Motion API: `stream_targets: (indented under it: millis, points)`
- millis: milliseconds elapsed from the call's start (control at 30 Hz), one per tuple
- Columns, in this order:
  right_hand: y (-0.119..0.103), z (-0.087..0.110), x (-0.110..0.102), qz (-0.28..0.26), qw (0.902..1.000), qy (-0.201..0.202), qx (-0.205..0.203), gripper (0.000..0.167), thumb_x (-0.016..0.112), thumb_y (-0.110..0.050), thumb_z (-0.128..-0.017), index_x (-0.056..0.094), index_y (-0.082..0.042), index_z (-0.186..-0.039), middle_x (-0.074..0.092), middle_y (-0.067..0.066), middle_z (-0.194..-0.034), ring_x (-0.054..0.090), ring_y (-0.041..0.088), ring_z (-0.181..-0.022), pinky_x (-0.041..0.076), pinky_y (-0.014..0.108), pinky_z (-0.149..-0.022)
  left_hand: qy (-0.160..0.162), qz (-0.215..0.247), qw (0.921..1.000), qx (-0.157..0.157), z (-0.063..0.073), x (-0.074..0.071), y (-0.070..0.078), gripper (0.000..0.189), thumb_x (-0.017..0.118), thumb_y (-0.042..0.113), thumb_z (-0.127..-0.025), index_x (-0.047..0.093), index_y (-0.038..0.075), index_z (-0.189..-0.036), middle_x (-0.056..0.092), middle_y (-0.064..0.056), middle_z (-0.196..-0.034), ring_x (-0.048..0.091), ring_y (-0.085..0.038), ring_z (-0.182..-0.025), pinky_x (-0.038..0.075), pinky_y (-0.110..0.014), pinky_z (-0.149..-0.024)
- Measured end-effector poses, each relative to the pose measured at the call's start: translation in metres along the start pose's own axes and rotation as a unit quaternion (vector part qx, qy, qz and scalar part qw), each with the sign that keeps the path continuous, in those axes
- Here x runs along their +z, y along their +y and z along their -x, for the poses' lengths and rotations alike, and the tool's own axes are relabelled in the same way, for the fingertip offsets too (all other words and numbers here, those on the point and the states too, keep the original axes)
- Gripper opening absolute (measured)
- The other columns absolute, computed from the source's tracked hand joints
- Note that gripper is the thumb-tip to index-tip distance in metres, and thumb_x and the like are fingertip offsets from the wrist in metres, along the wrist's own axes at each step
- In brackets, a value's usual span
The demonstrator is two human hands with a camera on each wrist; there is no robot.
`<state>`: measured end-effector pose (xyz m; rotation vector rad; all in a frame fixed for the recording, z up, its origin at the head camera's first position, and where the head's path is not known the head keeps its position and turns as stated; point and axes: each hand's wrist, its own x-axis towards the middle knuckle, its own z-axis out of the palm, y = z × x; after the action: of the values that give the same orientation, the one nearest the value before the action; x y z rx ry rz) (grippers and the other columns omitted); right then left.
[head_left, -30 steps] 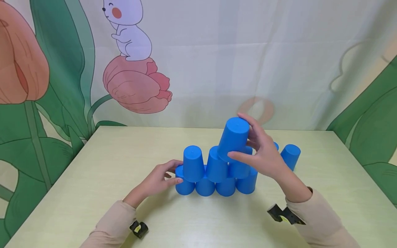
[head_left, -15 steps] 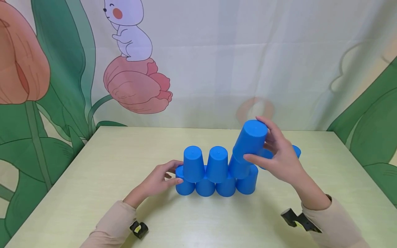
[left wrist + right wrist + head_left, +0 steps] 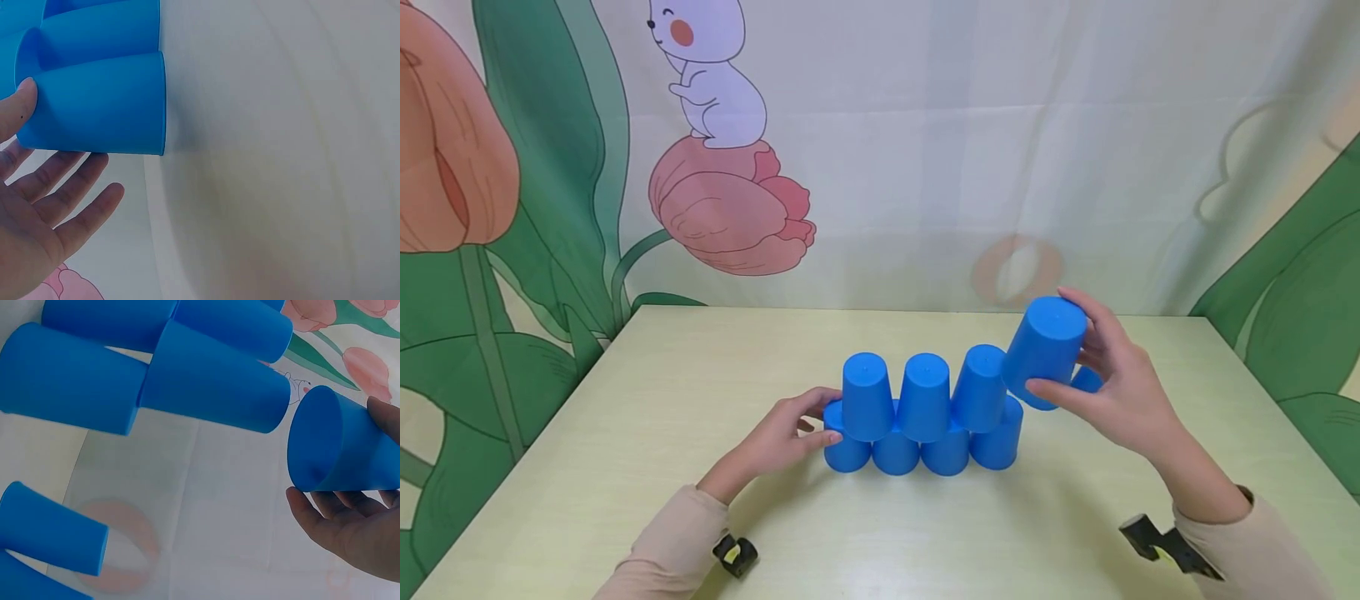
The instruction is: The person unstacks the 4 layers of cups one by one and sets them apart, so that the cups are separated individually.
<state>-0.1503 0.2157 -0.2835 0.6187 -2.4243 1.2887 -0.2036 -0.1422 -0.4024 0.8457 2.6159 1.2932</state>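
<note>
Upside-down blue cups stand in two tiers in the head view. The lower row has several cups, such as the one at its right end (image 3: 997, 437). Three cups form the upper row, from the left one (image 3: 867, 398) to the right one (image 3: 981, 390). My left hand (image 3: 782, 437) holds the leftmost lower cup (image 3: 97, 106), thumb in front and fingers behind, some fingers spread below it in the left wrist view. Right of the tiers, my right hand (image 3: 1116, 387) grips another blue cup (image 3: 1047, 346) raised and tilted, its mouth facing the tiers' cups in the right wrist view (image 3: 315, 440).
Behind my right hand, a further blue cup (image 3: 1086, 380) shows partly on the pale table (image 3: 880, 533). The right wrist view has two cups off to the side, one of them (image 3: 56, 528) more visible. A printed curtain (image 3: 880, 167) hangs beyond the far edge.
My right hand has moved right and slightly down with its cup, from over the upper row to beside it, uncovering the upper row's right cup. The left hand has stayed in place.
</note>
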Motion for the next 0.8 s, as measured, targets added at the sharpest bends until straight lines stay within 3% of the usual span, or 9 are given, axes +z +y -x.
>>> stream_targets:
  millis: [433,567,667,800]
  points:
    - [0.021,0.009,-0.022,0.041,0.9986,0.025,0.022,0.091,0.074,0.004,-0.071,0.023,-0.018,-0.144,0.046,0.022,-0.128,0.047,0.043,-0.109,0.041,0.059,-0.082,-0.002,0.004,1.0,-0.002,0.0,0.0,0.001,0.048,0.064,0.019,-0.085,0.046,0.003,-0.127,0.057,-0.015,-0.118,0.057,-0.031,-0.1,0.049,-0.043,-0.078]
    - [0.026,0.011,-0.029,0.053,0.9975,0.032,0.032,0.09,0.074,-0.001,-0.073,0.023,-0.022,-0.144,0.047,0.021,-0.127,0.051,0.013,-0.108,0.047,0.027,-0.084,-0.002,0.001,1.0,0.0,0.0,-0.001,0.0,0.048,0.064,0.019,-0.086,0.046,0.003,-0.127,0.057,-0.015,-0.118,0.057,-0.031,-0.1,0.049,-0.043,-0.077]
    - [0.03,0.013,-0.034,0.066,0.996,0.039,0.045,0.089,0.074,-0.004,-0.074,0.023,-0.024,-0.144,0.046,0.021,-0.128,0.051,0.012,-0.106,0.039,0.009,-0.076,-0.002,-0.001,1.0,-0.001,0.0,0.0,0.0,0.048,0.064,0.02,-0.086,0.046,0.003,-0.127,0.057,-0.015,-0.117,0.057,-0.031,-0.1,0.049,-0.043,-0.077]
    - [0.037,0.015,-0.04,0.068,0.9946,0.046,0.063,0.089,0.073,-0.005,-0.075,0.021,-0.026,-0.144,0.045,0.021,-0.129,0.051,0.025,-0.108,0.04,0.01,-0.076,-0.002,-0.001,1.0,-0.003,-0.001,0.0,0.0,0.048,0.065,0.019,-0.085,0.046,0.003,-0.127,0.057,-0.014,-0.117,0.057,-0.03,-0.1,0.049,-0.043,-0.078]
